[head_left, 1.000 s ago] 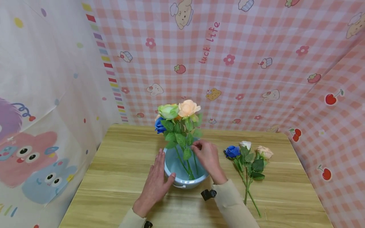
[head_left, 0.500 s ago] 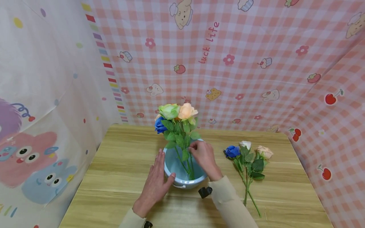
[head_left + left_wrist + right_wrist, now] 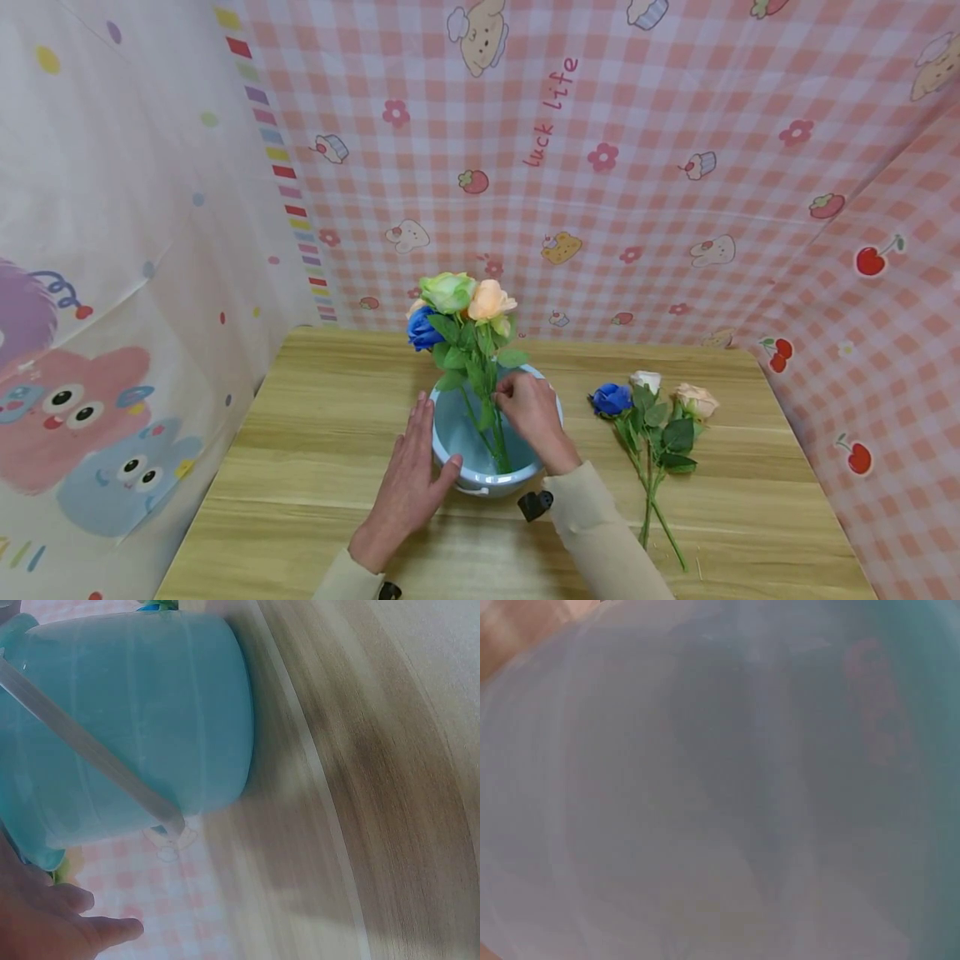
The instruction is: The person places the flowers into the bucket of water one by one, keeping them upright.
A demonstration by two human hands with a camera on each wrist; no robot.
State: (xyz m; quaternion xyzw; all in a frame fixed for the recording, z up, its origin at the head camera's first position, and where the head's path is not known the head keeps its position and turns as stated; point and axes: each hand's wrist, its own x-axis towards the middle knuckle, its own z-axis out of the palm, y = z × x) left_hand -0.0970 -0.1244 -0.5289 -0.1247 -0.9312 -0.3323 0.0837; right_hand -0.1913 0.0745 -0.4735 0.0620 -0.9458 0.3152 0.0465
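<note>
A light blue bucket [image 3: 504, 481] stands on the wooden table with artificial roses leaning in it. Its white handle [image 3: 90, 750] hangs slanted across the side in the left wrist view. Among the flower heads are a green rose [image 3: 447, 292], a blue rose [image 3: 423, 330] and a peach rose [image 3: 491, 300]. My right hand [image 3: 536, 414] reaches over the bucket's right rim and pinches the stem of the peach rose. With fingers straight, my left hand [image 3: 405, 475] rests against the bucket's left side. Only the bucket's pale wall [image 3: 705, 787] fills most of the right wrist view.
On the table [image 3: 322, 450] to the right lie a second blue rose [image 3: 611, 400], a white rose [image 3: 646, 382] and another peach rose [image 3: 696, 401], stems toward the front edge. A pink checked cloth [image 3: 570, 192] hangs behind the table, a white printed cloth [image 3: 150, 317] at left.
My right hand has shifted left over the bucket, bringing the peach rose closer to the green one and slightly lower. The left hand stays in place.
</note>
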